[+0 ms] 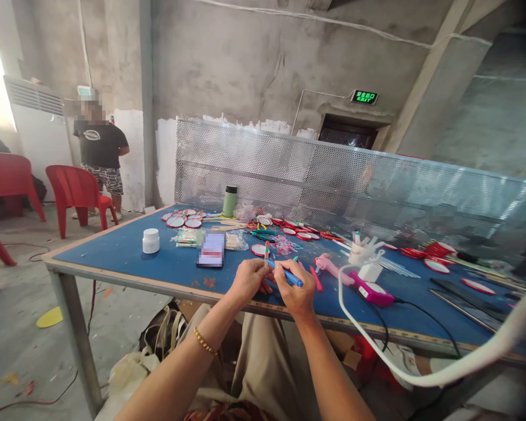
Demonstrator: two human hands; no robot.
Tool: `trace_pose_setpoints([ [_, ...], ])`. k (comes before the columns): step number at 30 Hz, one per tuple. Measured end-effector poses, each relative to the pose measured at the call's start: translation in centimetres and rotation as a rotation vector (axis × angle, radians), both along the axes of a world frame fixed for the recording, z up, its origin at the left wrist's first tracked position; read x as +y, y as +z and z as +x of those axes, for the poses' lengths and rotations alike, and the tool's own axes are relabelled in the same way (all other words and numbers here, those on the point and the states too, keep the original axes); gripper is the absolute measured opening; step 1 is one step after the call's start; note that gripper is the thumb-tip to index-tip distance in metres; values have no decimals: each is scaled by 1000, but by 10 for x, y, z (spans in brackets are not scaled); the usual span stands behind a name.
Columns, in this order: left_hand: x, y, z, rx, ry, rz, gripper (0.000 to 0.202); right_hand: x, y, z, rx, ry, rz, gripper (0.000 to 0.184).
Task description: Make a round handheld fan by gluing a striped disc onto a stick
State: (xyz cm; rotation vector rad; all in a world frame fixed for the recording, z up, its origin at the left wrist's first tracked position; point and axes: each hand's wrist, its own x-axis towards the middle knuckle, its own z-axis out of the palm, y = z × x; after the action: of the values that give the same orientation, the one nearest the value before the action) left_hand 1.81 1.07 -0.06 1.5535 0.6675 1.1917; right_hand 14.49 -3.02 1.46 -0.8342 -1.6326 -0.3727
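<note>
My left hand [249,277] is closed at the table's front edge, pinching a small flat strip [267,251] with red, white and green on it. The strip stands upright above the fingertips, and its lower end is hidden. My right hand [297,289] grips a blue pen [291,277], whose front end points left toward the strip. Whether the tip touches the strip I cannot tell. Just behind my hands lies a red-rimmed white disc [258,251]. A pink-red marker [316,279] rests to the right of my right hand.
On the blue table [127,270] are a white jar [151,241], a phone [211,250], a green bottle [229,202], a pink glue gun [333,269] and a magenta device [372,290]. A white flexible arm [421,379] crosses at right. Behind stands a perforated metal screen [254,164]. A person [100,143] stands far left.
</note>
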Motion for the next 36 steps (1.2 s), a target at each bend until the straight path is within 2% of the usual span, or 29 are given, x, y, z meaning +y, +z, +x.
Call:
trace_pose_setpoints([
  [8, 1, 0, 1, 19, 11, 7, 24, 1, -1, 0, -2, 43, -31, 15],
  [16, 2, -2, 1, 7, -5, 10, 23, 0, -2, 1, 14, 15, 20, 16],
  [23, 3, -3, 1, 10, -7, 4, 25, 1, -4, 1, 3, 41, -9, 15],
  [36, 2, -3, 1, -4, -7, -29, 20, 0, -2, 0, 14, 11, 29, 16],
])
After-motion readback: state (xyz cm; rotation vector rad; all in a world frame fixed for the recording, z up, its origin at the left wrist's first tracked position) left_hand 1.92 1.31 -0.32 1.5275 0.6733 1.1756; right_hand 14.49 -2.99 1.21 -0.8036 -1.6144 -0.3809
